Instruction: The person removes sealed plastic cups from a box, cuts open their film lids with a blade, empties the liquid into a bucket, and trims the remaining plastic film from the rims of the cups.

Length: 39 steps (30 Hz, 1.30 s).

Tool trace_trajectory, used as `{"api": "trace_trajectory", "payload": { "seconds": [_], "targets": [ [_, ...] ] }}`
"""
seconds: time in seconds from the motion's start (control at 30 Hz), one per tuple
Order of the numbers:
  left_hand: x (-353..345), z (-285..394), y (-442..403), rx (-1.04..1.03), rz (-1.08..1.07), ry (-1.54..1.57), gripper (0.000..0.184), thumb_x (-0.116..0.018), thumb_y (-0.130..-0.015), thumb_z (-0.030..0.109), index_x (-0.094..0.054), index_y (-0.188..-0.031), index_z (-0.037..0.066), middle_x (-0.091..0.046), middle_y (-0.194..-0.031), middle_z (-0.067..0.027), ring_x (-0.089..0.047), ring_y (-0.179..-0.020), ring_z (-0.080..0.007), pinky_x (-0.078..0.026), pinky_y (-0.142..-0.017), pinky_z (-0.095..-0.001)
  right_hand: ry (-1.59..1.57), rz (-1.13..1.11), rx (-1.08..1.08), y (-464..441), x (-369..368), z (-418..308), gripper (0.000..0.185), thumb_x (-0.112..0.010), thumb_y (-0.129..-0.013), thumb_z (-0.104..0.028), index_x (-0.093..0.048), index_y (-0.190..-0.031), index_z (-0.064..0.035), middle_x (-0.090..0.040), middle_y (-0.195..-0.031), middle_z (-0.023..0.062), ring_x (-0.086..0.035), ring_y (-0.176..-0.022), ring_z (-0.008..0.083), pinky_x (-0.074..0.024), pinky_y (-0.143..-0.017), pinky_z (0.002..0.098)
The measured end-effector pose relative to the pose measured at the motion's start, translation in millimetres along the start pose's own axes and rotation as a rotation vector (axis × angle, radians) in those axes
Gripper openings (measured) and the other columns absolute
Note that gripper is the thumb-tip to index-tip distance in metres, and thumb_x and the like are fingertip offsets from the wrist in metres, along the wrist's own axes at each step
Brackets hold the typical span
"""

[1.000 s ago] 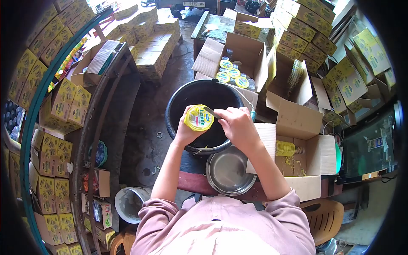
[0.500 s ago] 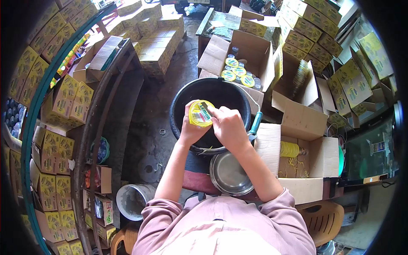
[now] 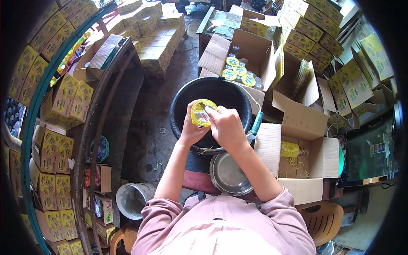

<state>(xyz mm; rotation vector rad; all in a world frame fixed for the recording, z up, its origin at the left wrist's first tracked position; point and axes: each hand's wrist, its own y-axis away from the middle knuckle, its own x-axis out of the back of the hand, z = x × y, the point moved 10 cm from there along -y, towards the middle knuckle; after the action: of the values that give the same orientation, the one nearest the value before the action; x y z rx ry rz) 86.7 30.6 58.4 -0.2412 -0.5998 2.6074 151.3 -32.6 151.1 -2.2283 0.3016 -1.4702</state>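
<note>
My left hand is closed around a plastic cup with a yellow-rimmed, printed lid, tilted over the mouth of a large black bucket. My right hand has its fingers pinched at the lid's right side. From those fingertips a small dark blade lies across the lid; its other end is hidden in the hand. Below the bucket, under my right forearm, is a round metal pan.
An open carton beyond the bucket holds several lidded cups. At right, another carton contains a stack of yellow rings. The bucket's green handle grip sticks out right. A grey pail stands lower left, beside a wooden rack.
The cup has tilted and turned in my left hand, so its lid print now faces differently. My right fingers have shifted slightly left across the lid.
</note>
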Motion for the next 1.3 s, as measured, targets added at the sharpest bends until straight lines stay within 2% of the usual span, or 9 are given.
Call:
{"api": "trace_trajectory", "payload": {
  "seconds": [0.33,0.5,0.53,0.63,0.77,0.8,0.9,1.0,1.3],
  "targets": [
    [2,0,0,0.001,0.023,-0.029,0.067,-0.07,-0.065,-0.002,-0.034,-0.12,0.007,-0.049,-0.11,-0.0093,-0.05,-0.104,-0.0177,-0.042,-0.089,-0.0311,0.035,-0.106,-0.018,-1,-5,-4,0.023,-0.057,-0.074,-0.005,-0.062,-0.096,-0.0012,-0.057,-0.078,0.0141,-0.056,-0.068,0.0283,-0.0427,-0.068,0.036],
    [7,0,0,-0.017,0.052,-0.121,0.068,-0.071,-0.064,-0.002,-0.034,-0.12,0.006,-0.049,-0.109,-0.0094,-0.05,-0.103,-0.0176,-0.042,-0.089,-0.0303,0.074,-0.244,-0.054,14,1,-4,0.025,-0.057,-0.073,-0.004,-0.062,-0.097,-0.0028,-0.056,-0.079,0.0127,-0.055,-0.071,0.028,-0.0427,-0.068,0.036],
    [7,-1,0,-0.025,0.053,-0.092,0.067,-0.071,-0.064,-0.001,-0.034,-0.12,0.005,-0.049,-0.109,-0.0095,-0.05,-0.103,-0.0175,-0.042,-0.089,-0.0303,0.066,-0.23,-0.051,15,5,-6,0.025,-0.054,-0.066,0.001,-0.062,-0.09,-0.0015,-0.058,-0.08,0.0117,-0.057,-0.074,0.0249,-0.0411,-0.07,0.0354],
    [6,-5,-1,0.007,0.028,-0.064,0.066,-0.071,-0.063,-0.001,-0.036,-0.118,0.004,-0.048,-0.11,-0.0091,-0.049,-0.103,-0.0168,-0.042,-0.089,-0.0299,0.058,-0.284,-0.058,19,12,0,0.028,-0.055,-0.066,0.0,-0.061,-0.093,-0.0043,-0.057,-0.078,0.0106,-0.057,-0.074,0.0245,-0.0407,-0.071,0.0361],
    [-3,-3,-1,0.042,-0.074,-0.027,0.063,-0.07,-0.063,0.0,-0.037,-0.117,0.003,-0.049,-0.108,-0.0079,-0.05,-0.102,-0.0156,-0.041,-0.089,-0.0284,0.019,-0.164,0.023,3,44,4,0.032,-0.059,-0.072,-0.006,-0.061,-0.104,-0.0116,-0.056,-0.076,0.0061,-0.056,-0.071,0.0223,-0.0387,-0.073,0.0358],
    [-6,-1,0,0.044,-0.096,0.014,0.063,-0.07,-0.063,0.001,-0.038,-0.116,0.003,-0.05,-0.107,-0.0075,-0.05,-0.102,-0.0153,-0.041,-0.089,-0.028,0.001,-0.205,0.077,-3,41,6,0.033,-0.059,-0.073,-0.006,-0.061,-0.105,-0.0138,-0.057,-0.076,0.0053,-0.056,-0.07,0.0216,-0.0379,-0.075,0.0353],
    [-17,6,0,0.071,-0.176,0.031,0.06,-0.07,-0.064,0.002,-0.038,-0.115,0.003,-0.051,-0.105,-0.0064,-0.051,-0.1,-0.0142,-0.042,-0.088,-0.0272,0.004,-0.238,0.315,-3,28,8,0.032,-0.057,-0.073,-0.003,-0.063,-0.1,-0.0184,-0.059,-0.079,0.0023,-0.059,-0.07,0.018,-0.0345,-0.085,0.0348],
    [-26,-2,4,0.178,-0.26,0.095,0.061,-0.069,-0.064,0.001,-0.037,-0.116,0.005,-0.051,-0.106,-0.0066,-0.051,-0.101,-0.0137,-0.042,-0.088,-0.0274,0.051,-0.231,0.397,-2,24,6,0.03,-0.057,-0.073,-0.003,-0.065,-0.096,-0.02,-0.059,-0.078,0.0007,-0.059,-0.072,0.0165,-0.0326,-0.09,0.0362],
    [-24,-7,5,0.217,-0.251,0.135,0.066,-0.067,-0.063,0.0,-0.035,-0.12,0.006,-0.05,-0.107,-0.0067,-0.05,-0.103,-0.0137,-0.042,-0.09,-0.0277,0.001,-0.252,0.386,-3,17,9,0.029,-0.058,-0.072,-0.004,-0.066,-0.095,-0.0205,-0.061,-0.081,-0.0002,-0.06,-0.073,0.016,-0.0332,-0.091,0.0373]
  ]
}}
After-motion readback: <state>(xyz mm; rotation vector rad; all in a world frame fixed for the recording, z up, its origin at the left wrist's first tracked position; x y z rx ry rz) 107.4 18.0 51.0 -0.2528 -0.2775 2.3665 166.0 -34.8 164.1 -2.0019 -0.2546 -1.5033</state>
